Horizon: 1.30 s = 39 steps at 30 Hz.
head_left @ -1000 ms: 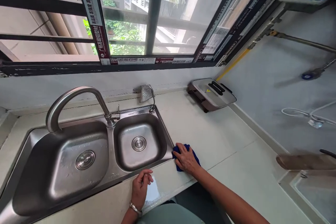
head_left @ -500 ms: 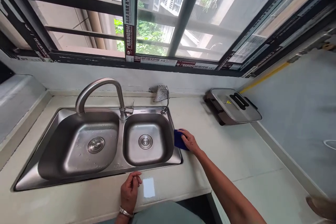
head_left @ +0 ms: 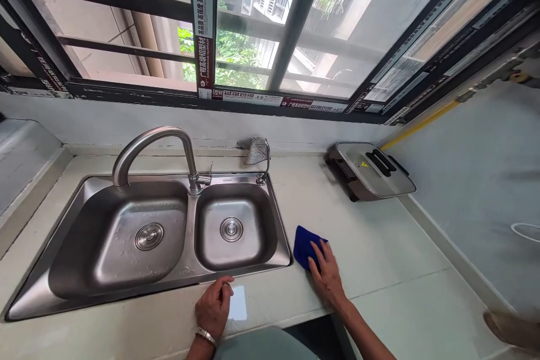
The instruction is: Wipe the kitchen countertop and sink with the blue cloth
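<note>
1. Cloth [head_left: 304,247], blue: flat on counter [head_left: 371,247], just beside sink rim [head_left: 283,261]; 3:30 from small basin [head_left: 253,239] (12 = window).
2. Right hand [head_left: 328,277], 4 o'clock: fairly wide, fingers spread on cloth, not closed round it.
3. Left hand [head_left: 213,309], between 6 and 7: narrow, fingers curled, nothing visible held.
4. Progress, judged: wiping looks under way, not finished, hand being on cloth. Counter around cloth looks mostly clean; which parts are done, can't tell.
5. Left over: droplets in large basin [head_left: 122,250], 9 o'clock. Bright patch [head_left: 237,302] near left hand: wet or just reflection, can't tell.
6. Counts: 1 cloth, 2 hands, 2 basins, 2 drains [head_left: 231,229], 1 faucet [head_left: 189,152] (10:30), 1 silver mesh piece [head_left: 256,151] (12:30), 1 lidded appliance [head_left: 358,171] (just past 2), 1 bracelet [head_left: 206,336], left wrist.
</note>
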{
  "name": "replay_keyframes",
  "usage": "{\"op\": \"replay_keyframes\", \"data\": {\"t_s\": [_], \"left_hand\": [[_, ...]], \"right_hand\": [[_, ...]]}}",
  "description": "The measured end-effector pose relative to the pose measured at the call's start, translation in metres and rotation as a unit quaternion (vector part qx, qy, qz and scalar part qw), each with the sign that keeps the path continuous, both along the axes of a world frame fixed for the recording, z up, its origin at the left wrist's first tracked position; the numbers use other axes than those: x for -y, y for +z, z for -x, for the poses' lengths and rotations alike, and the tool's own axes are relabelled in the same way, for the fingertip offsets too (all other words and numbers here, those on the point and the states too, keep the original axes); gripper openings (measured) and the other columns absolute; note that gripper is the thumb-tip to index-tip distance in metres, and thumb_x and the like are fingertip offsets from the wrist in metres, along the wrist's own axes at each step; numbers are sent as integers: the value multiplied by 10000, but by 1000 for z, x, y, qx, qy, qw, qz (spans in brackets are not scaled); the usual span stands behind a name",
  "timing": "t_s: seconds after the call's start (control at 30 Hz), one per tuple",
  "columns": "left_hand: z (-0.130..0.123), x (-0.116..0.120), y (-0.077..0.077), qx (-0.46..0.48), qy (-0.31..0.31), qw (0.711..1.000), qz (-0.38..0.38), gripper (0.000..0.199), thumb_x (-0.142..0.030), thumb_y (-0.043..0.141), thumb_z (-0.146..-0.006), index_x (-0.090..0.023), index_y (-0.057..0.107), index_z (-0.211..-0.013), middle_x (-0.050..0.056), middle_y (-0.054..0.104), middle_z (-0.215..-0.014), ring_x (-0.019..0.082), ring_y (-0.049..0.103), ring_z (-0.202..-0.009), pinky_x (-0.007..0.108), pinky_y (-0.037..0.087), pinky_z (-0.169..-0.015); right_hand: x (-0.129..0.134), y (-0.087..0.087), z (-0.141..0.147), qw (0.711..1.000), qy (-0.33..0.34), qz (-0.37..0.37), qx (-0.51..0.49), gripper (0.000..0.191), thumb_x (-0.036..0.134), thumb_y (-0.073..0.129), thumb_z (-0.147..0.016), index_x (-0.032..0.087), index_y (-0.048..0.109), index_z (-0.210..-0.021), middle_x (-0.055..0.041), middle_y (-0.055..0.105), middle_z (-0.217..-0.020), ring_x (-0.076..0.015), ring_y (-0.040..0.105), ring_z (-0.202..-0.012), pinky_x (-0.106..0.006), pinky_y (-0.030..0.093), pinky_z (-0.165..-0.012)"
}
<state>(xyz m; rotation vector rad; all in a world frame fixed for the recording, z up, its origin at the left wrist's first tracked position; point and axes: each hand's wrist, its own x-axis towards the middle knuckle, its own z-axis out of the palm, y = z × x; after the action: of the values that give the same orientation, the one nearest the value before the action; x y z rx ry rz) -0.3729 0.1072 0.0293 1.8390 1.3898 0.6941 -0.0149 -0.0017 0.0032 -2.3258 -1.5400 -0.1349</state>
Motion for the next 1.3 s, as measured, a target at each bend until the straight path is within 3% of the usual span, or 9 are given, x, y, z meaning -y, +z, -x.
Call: {"op": "replay_keyframes", "data": {"t_s": [0.1,0.27,0.4,0.57,0.73,0.83,0.93,1.07,1.3], "left_hand": [[-1,-1,2,-6,-18,1000,-24,270,-283,419,-900,-286,688,-923,-66,718,-691,114,678,-637,214,496,-609],[-2,0,4,-10,-32,998,-59,275,-244,415,-903,-274,687,-931,-49,722,-696,114,681,-636,208,497,-580],[-3,0,1,-27,-27,996,-83,271,-227,422,-902,-274,687,-931,-41,740,-727,116,693,-651,208,507,-584],[-3,0,-1,-38,-21,994,-96,266,-238,421,-918,-276,684,-927,-36,756,-764,115,704,-679,201,524,-607],[-2,2,-7,-24,-12,995,-93,270,-240,417,-920,-277,685,-917,-26,766,-799,117,713,-709,194,541,-642],[-2,4,-14,-26,-3,997,-79,254,-247,441,-908,-293,691,-915,-24,768,-803,126,714,-702,199,543,-633],[-2,3,-17,-35,0,997,-62,243,-255,455,-901,-300,694,-914,-29,767,-803,128,710,-687,204,539,-618],[-2,1,-9,-48,-9,998,-35,243,-266,457,-900,-287,698,-916,-19,763,-776,133,706,-679,207,528,-599],[-2,-1,-3,-38,-20,999,-29,244,-258,447,-901,-293,688,-911,-33,760,-783,125,703,-691,205,510,-606]], "right_hand": [[-5,5,10,993,105,25,49,525,295,406,-924,262,372,-1447,-110,412,-1512,-310,263,-1460,-556,394,-1086],[-32,21,7,959,236,81,134,548,214,433,-880,287,428,-1423,-63,408,-1529,-275,260,-1464,-511,344,-1101],[-77,24,8,947,256,127,149,449,310,467,-889,302,530,-1333,-24,389,-1542,-274,235,-1472,-537,280,-1127],[-151,10,21,939,255,169,160,381,324,496,-868,238,611,-1221,-76,486,-1473,-306,235,-1466,-638,100,-1173],[-225,9,17,935,256,184,164,347,251,513,-828,204,642,-1147,-119,526,-1427,-307,282,-1445,-634,78,-1190],[-254,15,11,936,269,166,153,370,231,516,-805,192,637,-1153,-127,471,-1472,-301,256,-1456,-596,80,-1208],[-264,16,8,947,253,144,136,434,250,519,-802,180,600,-1222,-135,381,-1534,-315,196,-1476,-601,71,-1207],[-258,13,10,950,234,164,127,473,262,532,-788,168,590,-1248,-150,413,-1511,-328,209,-1467,-596,82,-1203],[-216,14,26,921,280,250,106,416,284,502,-802,156,656,-1167,-158,553,-1384,-324,283,-1435,-563,88,-1208]]}}
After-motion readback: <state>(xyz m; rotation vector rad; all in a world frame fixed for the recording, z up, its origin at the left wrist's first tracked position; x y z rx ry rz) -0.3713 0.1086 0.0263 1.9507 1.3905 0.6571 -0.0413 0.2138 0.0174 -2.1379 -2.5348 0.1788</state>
